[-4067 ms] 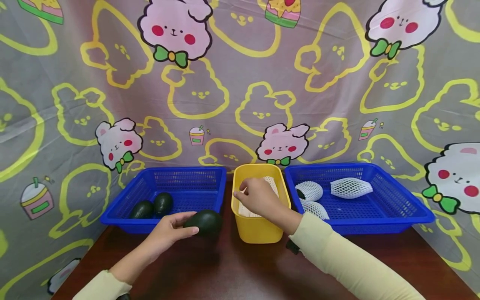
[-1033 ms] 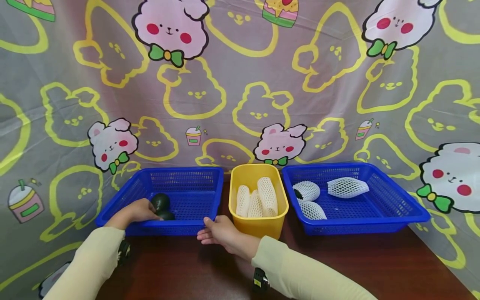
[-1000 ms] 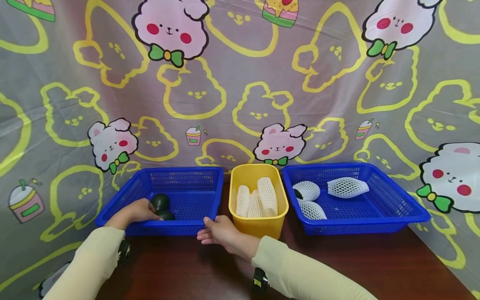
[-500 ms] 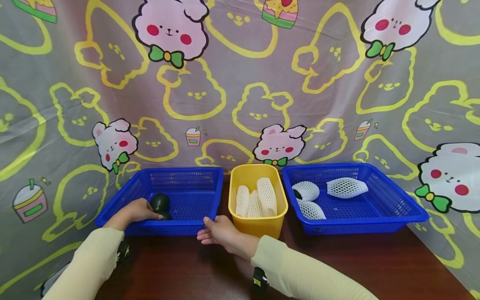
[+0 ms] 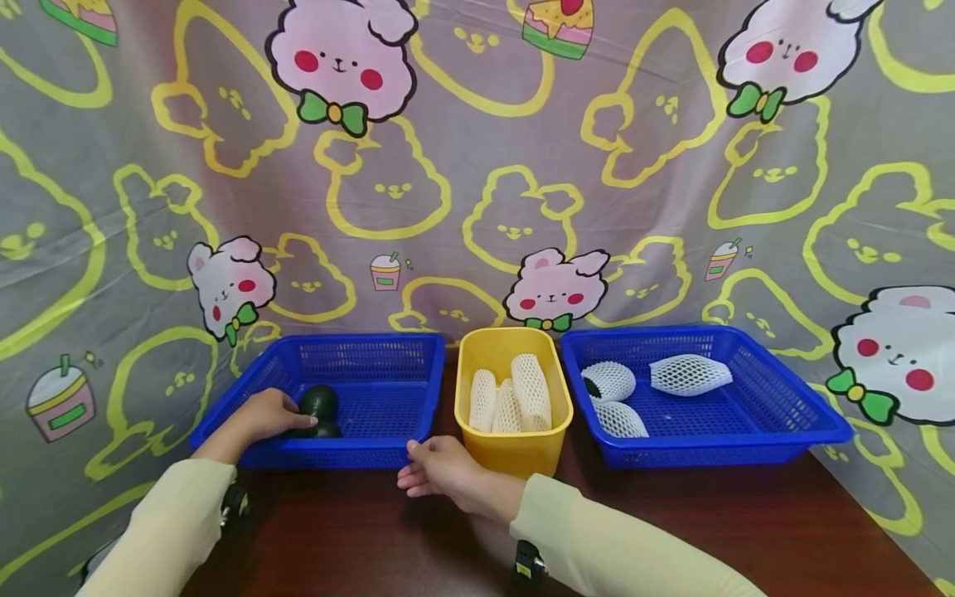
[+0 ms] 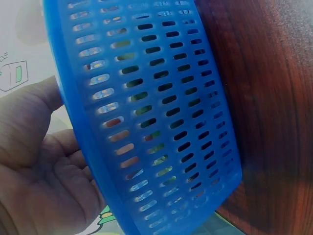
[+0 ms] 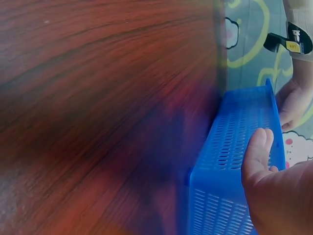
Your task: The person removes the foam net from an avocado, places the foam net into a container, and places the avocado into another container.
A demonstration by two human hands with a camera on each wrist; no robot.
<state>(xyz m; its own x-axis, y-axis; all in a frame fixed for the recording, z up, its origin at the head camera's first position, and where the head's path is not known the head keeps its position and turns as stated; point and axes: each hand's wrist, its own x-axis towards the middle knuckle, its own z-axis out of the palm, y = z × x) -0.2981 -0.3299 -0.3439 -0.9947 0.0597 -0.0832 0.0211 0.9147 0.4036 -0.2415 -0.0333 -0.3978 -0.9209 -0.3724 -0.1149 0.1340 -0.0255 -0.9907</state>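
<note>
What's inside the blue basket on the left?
At least two dark green, rounded fruits show in the blue basket, one behind the other. The left hand partly covers the nearer one; whatever lies beneath the hand or against the basket's near side is hidden.

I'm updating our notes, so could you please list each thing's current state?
Left basket: upright, uncovered.
Dark fruits: bare, partly hidden.
Left hand: at the dark fruits, grip unclear.
Right hand: relaxed, at left basket's corner.
Bin: upright, uncovered.
Sleeves: in bin, seemingly empty.
Right basket: upright, uncovered.
Netted fruits: three, wrapped.
</note>
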